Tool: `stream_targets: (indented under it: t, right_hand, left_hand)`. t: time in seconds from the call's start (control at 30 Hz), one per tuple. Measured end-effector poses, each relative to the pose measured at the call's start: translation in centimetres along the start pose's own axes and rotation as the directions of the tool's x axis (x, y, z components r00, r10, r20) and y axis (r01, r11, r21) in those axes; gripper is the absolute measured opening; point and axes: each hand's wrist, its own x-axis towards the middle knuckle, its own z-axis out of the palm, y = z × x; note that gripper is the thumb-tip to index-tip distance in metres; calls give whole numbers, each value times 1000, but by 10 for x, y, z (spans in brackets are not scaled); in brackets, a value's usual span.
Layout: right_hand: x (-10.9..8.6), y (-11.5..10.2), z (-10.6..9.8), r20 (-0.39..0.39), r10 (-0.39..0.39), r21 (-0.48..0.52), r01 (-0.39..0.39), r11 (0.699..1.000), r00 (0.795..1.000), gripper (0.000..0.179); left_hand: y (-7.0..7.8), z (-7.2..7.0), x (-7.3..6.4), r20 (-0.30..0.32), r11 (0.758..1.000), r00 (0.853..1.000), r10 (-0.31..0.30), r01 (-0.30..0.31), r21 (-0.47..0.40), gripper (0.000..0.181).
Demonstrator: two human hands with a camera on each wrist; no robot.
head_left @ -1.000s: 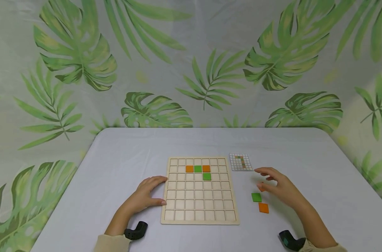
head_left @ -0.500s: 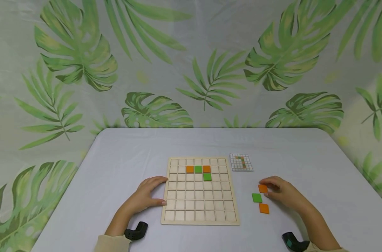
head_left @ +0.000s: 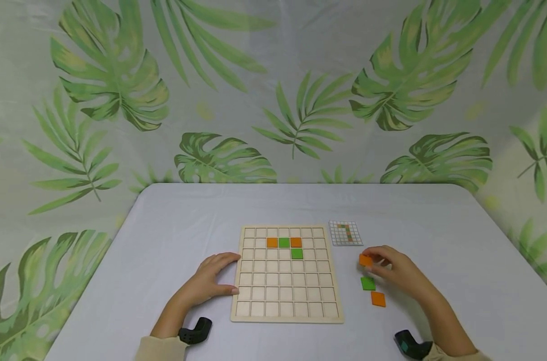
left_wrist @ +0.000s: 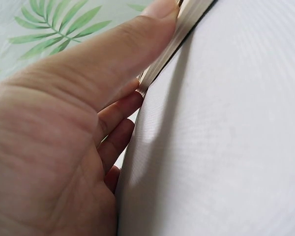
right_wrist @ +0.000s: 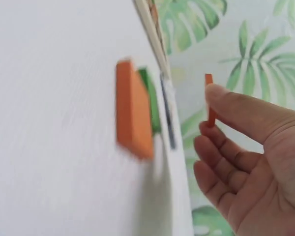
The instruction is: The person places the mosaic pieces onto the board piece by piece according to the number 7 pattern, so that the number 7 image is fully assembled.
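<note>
My right hand [head_left: 397, 271] pinches a square orange tile [head_left: 366, 260] between thumb and fingers, right of the wooden grid board [head_left: 278, 319]. In the right wrist view that tile [right_wrist: 209, 98] appears edge-on, raised off the table. Below the hand lie a green tile [head_left: 368, 284] and a second orange tile [head_left: 378, 299]. My left hand [head_left: 208, 278] rests against the board's left edge, thumb and fingertips spread along it; the left wrist view shows the thumb [left_wrist: 137, 44] on that edge. On the board, orange, green and orange tiles form a row, with a green tile [head_left: 297, 253] under the right one.
A small printed grid card [head_left: 345, 233] with a coloured pattern lies beside the board's upper right corner. Both wrists wear black devices. The white table [head_left: 187, 210] ends at a leaf-patterned cloth behind.
My right hand came down onto the topmost loose orange tile, took hold of it and lifted it leftward toward the board. The left hand and the board stay in place.
</note>
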Motion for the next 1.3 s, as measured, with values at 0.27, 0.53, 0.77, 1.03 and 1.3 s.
stream_targets:
  t: [0.27, 0.53, 0.77, 1.03, 1.3]
  right_hand:
    - [24, -39, 14, -53, -145, 48, 148, 988, 988, 32]
    - [45, -58, 46, -29, -240, 120, 242, 963, 970, 33]
    - [53, -70, 74, 42, -159, 162, 150, 975, 986, 29]
    - [55, -71, 94, 50, -137, 147, 128, 981, 989, 27]
    - [54, -72, 94, 93, -122, 160, 107, 981, 988, 30]
  left_hand:
    - [1, -2, 1, 7, 1000, 1000, -10, 11, -1, 77]
    - [1, -2, 1, 8, 1000, 1000, -7, 7, -2, 76]
    - [2, -2, 1, 14, 1000, 1000, -9, 9, 5, 76]
    - [1, -1, 1, 13, 1000, 1000, -12, 12, -5, 77]
    - [1, 0, 0, 22, 999, 999, -31, 31, -10, 78]
